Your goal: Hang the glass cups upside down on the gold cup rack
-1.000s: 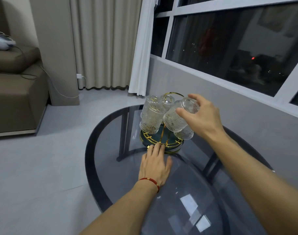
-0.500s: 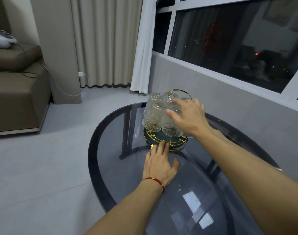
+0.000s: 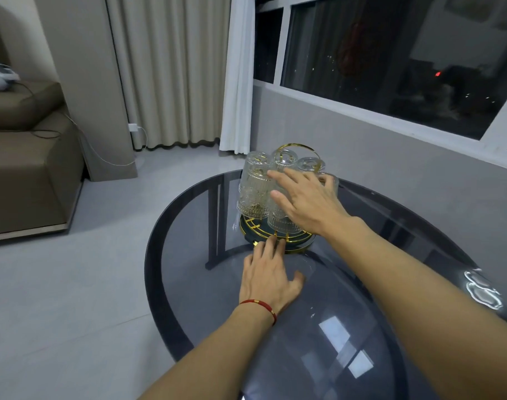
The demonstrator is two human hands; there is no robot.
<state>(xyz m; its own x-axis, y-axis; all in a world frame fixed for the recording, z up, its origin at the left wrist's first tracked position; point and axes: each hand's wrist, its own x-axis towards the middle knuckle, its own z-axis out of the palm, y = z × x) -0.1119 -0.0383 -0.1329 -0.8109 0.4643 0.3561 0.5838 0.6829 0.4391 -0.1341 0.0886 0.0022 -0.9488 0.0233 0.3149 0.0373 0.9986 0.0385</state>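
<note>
My right hand [image 3: 310, 203] is spread over the nearest of the clear ribbed glass cups [image 3: 281, 217], fingers loose across its side rather than clamped; I cannot tell whether the far fingers are wrapped behind it. My left hand [image 3: 268, 272] lies flat and open on the dark smoked-glass round worktop [image 3: 347, 327], fingertips touching the front rim of the gold wire cup rack with its round dark base [image 3: 292, 241], grasping nothing. Several cups already hang mouth-down on the rack: one to the left [image 3: 253, 186], two more behind my fingers with their thick bottoms facing up. I judge these cups as stiff, fairly heavy for their kind, and breakable, with a ribbed wall that gives the fingers some bite while the smooth base stays slippery. So the place to hold is around the patterned middle, thumb opposite fingers, never by the rim. The rack looks light and could tip or slide on the slick worktop, so bracing its base seems wise.
</note>
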